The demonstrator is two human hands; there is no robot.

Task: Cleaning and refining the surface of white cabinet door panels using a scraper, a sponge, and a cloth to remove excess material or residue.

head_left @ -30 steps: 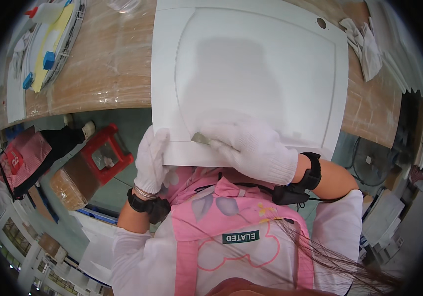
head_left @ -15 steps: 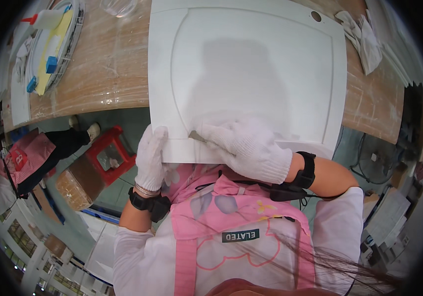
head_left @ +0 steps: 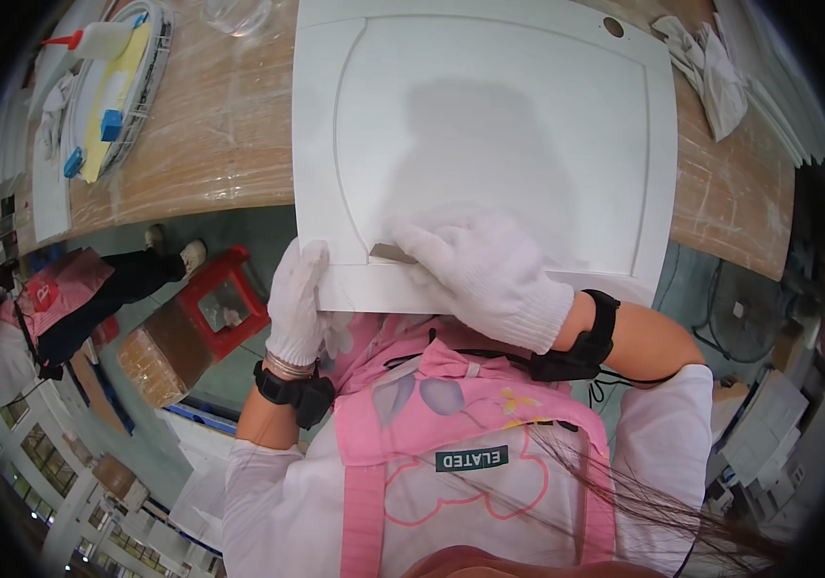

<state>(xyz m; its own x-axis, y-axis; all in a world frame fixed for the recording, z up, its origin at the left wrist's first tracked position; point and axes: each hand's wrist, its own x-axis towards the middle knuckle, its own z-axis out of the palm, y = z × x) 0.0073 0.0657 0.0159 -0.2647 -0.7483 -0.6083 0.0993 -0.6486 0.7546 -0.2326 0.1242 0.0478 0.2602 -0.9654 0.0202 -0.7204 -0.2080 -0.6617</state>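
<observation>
A white cabinet-door panel (head_left: 489, 58) with a routed, curved inner border and a round hole in its far right corner lies in front of me, its near edge jutting past the table. My left hand (head_left: 294, 301), in a white knit glove, grips the panel's near left corner, thumb on top and the other fingers partly hidden below. My gloved right hand (head_left: 494, 279) is closed on a thin flat grey strip (head_left: 391, 253) that looks like a scraper blade. Its end rests at the lower left of the inner border; the rest is hidden in the fingers.
The table (head_left: 200, 144) is wrapped in clear film. A tray (head_left: 147, 91) at far left carries a red-tipped bottle (head_left: 102, 40) and blue blocks. Crumpled white cloth (head_left: 716, 87) lies right. A red stool (head_left: 229, 299), a carton (head_left: 164, 352) and another person (head_left: 75, 299) are at left.
The strip lies flatter and shows more of its length, its end slightly farther from me. My right hand has tilted a little; the left keeps its hold on the panel.
</observation>
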